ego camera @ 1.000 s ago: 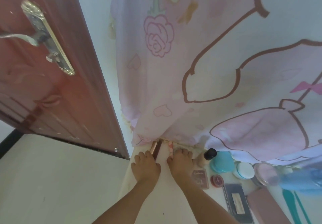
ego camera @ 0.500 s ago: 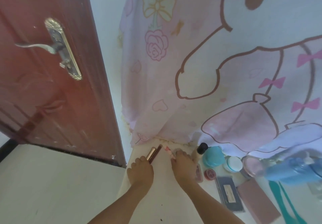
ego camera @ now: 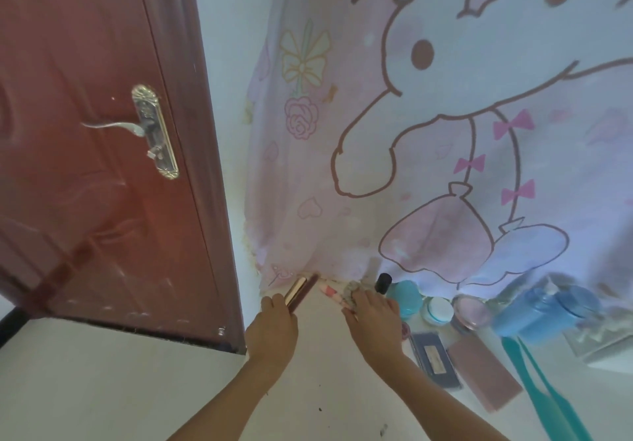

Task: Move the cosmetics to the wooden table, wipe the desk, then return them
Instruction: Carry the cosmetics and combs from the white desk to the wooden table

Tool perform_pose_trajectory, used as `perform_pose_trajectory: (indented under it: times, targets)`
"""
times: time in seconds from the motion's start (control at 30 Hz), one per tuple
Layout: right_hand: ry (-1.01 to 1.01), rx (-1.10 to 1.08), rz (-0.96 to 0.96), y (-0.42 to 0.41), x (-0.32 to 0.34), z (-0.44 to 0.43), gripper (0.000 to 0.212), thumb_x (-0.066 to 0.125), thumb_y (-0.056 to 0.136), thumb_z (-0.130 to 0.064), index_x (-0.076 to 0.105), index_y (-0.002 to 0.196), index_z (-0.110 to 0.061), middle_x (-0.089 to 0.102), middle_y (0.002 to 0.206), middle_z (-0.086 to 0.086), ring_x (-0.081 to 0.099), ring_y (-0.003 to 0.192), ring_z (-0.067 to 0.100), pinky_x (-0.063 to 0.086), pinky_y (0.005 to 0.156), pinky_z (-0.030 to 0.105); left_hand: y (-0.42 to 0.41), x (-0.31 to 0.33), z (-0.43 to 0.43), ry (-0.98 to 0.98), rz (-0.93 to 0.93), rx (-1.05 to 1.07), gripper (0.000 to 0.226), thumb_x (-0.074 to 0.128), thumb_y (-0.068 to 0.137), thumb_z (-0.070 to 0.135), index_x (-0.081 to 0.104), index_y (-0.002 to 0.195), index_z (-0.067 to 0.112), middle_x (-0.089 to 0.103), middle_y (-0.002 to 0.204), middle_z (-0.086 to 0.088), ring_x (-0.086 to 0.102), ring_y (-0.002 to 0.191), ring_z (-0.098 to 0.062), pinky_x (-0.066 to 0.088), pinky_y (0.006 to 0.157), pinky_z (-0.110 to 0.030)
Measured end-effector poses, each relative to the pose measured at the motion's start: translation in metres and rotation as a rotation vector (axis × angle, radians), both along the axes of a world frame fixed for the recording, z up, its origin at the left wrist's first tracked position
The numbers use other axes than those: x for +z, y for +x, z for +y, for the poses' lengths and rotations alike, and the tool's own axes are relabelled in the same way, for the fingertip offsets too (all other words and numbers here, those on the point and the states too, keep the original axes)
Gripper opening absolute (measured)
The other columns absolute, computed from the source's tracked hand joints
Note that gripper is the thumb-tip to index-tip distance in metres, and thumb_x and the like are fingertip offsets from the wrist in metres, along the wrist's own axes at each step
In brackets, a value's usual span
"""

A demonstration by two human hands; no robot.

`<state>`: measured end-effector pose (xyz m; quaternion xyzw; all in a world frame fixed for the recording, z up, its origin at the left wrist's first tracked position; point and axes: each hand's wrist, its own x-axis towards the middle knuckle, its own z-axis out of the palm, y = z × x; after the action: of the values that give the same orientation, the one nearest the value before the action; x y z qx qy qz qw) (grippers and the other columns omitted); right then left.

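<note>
**Both hands gripping tubes at back edge of desk**

Both arms reach forward, backs of hands up. Left hand (ego camera: 272, 325) has its fingers curled around two tubes side by side, a gold tube (ego camera: 296, 290) and a dark tube (ego camera: 306, 291), whose ends stick out toward the curtain (ego camera: 342, 166). Right hand (ego camera: 373, 320) has its fingers curled over a pink-and-white tube (ego camera: 331, 292) and something patterned next to it; the exact count there is unclear.

All of this is at the far left corner of the white desk (ego camera: 325, 389), right at the curtain hem, beside the red door (ego camera: 102, 166).

On the desk right of the right hand:
- one black-capped bottle (ego camera: 383, 282)
- one teal jar (ego camera: 409, 298)
- one white jar (ego camera: 438, 310)
- one round pink compact (ego camera: 471, 312)
- one dark palette (ego camera: 435, 360)
- one pink case (ego camera: 484, 375)
- one blue bottle (ego camera: 534, 313), lying down
</note>
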<state>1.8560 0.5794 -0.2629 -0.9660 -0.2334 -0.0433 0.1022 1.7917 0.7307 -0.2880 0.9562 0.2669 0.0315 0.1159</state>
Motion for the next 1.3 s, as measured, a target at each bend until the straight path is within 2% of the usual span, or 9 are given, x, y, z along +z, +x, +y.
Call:
perform_pose_trajectory:
  times: [0.3,0.37,0.43,0.5,0.7,0.83,0.97,1.2,1.3]
  targets:
    - [0.017,0.293,-0.022,-0.030,0.007,-0.021,0.037,0.046,0.094,-0.033,0.051,0.124,-0.011,0.060,0.119,0.005,0.054,0.106,0.022,0.037,0.093,0.034,-0.069,0.020,-0.041,-0.015,-0.011,0.331,0.023,0.037,0.096,0.029,0.040,0.110,0.012,0.048,0.112,-0.003,0.063,0.088,-0.021,0.045,0.066,-0.027]
    - [-0.008,0.388,-0.139,-0.051,0.014,-0.021,0.036,0.066,0.080,-0.035,0.063,0.105,-0.010,0.068,0.096,0.004,0.062,0.084,0.017,0.045,0.077,0.030,-0.097,0.020,-0.057,-0.112,-0.053,0.440,0.022,0.038,0.096,0.025,0.041,0.110,0.009,0.048,0.113,-0.007,0.062,0.092,-0.026,0.047,0.072,-0.032]
    - [0.055,0.485,-0.208,-0.082,0.021,-0.020,0.039,0.089,0.044,-0.033,0.069,0.070,-0.012,0.064,0.058,0.001,0.060,0.052,0.012,0.047,0.052,0.022,-0.130,0.023,-0.070,-0.205,-0.095,0.571,0.022,0.037,0.096,0.023,0.041,0.111,0.008,0.048,0.113,-0.008,0.061,0.092,-0.030,0.048,0.074,-0.037]
    - [0.127,0.598,-0.207,-0.115,0.022,-0.021,0.043,0.093,0.033,-0.030,0.068,0.063,-0.013,0.059,0.049,-0.001,0.057,0.044,0.012,0.045,0.045,0.021,-0.169,0.028,-0.082,-0.273,-0.151,0.704,0.021,0.037,0.095,0.021,0.043,0.109,0.007,0.049,0.110,-0.009,0.060,0.088,-0.032,0.048,0.070,-0.038]
    - [0.246,0.933,-0.044,-0.225,0.031,-0.006,0.038,0.092,0.038,-0.014,0.068,0.067,-0.015,0.061,0.052,-0.004,0.060,0.045,0.016,0.044,0.042,0.030,-0.319,0.038,-0.111,-0.335,-0.337,1.050,0.019,0.043,0.093,0.027,0.048,0.101,0.011,0.058,0.094,-0.010,0.061,0.082,-0.029,0.051,0.070,-0.038]
    - [0.292,1.142,0.066,-0.310,0.028,0.002,0.019,0.080,0.066,-0.012,0.068,0.079,-0.006,0.068,0.067,0.007,0.066,0.065,0.027,0.045,0.061,0.038,-0.414,0.040,-0.146,-0.320,-0.477,1.260,0.034,0.042,0.092,0.047,0.048,0.085,0.015,0.056,0.073,-0.002,0.055,0.065,-0.021,0.040,0.053,-0.031]
    - [0.263,1.345,0.089,-0.404,0.025,-0.005,0.017,0.065,0.082,-0.020,0.065,0.095,-0.009,0.068,0.086,0.007,0.063,0.085,0.028,0.037,0.072,0.034,-0.507,0.038,-0.195,-0.258,-0.602,1.479,0.039,0.036,0.094,0.046,0.039,0.065,0.021,0.049,0.059,0.004,0.047,0.052,-0.011,0.028,0.044,-0.027]
    - [0.232,1.569,0.029,-0.559,0.032,-0.058,0.032,0.091,0.044,-0.014,0.065,0.060,-0.010,0.061,0.051,0.002,0.059,0.045,0.023,0.039,0.044,0.029,-0.658,0.032,-0.282,-0.194,-0.645,1.724,0.041,0.034,0.096,0.042,0.035,0.063,0.017,0.046,0.058,0.000,0.045,0.056,-0.020,0.027,0.047,-0.031]
    - [0.246,1.589,0.098,-0.606,0.021,-0.064,0.017,0.080,0.068,-0.015,0.066,0.073,-0.006,0.066,0.066,0.007,0.063,0.063,0.029,0.030,0.058,0.031,-0.706,0.028,-0.308,-0.192,-0.652,1.785,0.041,0.033,0.096,0.042,0.036,0.064,0.017,0.046,0.060,0.000,0.045,0.057,-0.020,0.027,0.047,-0.031]
